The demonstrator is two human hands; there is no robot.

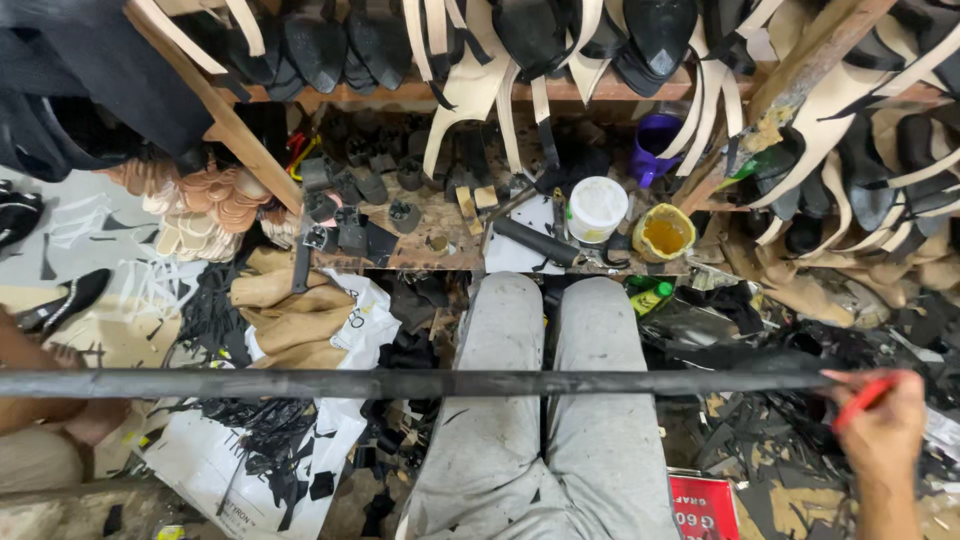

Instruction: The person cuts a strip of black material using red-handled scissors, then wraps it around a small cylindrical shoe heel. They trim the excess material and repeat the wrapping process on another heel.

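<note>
right hand [885, 425], near right, closed around a red pen [862, 398] whose tip meets the right end of a long black strip [420, 383] stretched level across the grey-trousered knees [540, 400]. left hand out of view. far: workbench [450, 245] with open glue pot [663, 233].

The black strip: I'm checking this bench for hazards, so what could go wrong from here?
1. The right hand holds a red tool at the end of the black strip; a slip might nick the fingers or the legs under the strip.
2. The open glue pot sits near the bench edge, above the legs; a bump could tip it.
3. Scraps litter the floor and could cause a slip.
The left hand is out of view.
</note>
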